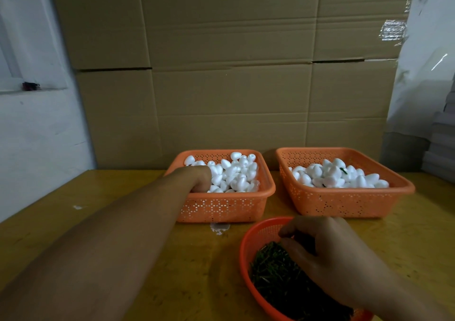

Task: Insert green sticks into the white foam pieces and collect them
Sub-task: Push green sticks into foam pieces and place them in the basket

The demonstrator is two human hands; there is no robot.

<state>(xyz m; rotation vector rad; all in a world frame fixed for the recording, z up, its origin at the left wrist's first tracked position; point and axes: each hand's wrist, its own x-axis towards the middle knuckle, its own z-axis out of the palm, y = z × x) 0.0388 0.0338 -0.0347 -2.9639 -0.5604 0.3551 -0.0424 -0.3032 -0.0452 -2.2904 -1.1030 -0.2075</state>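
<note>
Two orange square baskets stand at the back of the wooden table. The left basket [221,206] is full of plain white foam pieces [236,173]. My left hand [198,179] reaches into it, fingers curled down among the pieces; what they hold is hidden. The right basket [344,202] holds white foam pieces [337,175], at least one with a green stick [342,170] in it. A round orange bowl [248,249] near me is filled with green sticks [273,274]. My right hand [327,254] hovers over the sticks, its fingers bent down onto the pile.
A wall of cardboard boxes [234,74] rises right behind the baskets. White foam crumbs [219,228] lie on the yellow-brown table [172,259] in front of the left basket. A stack of pale sheets [440,148] stands at the far right.
</note>
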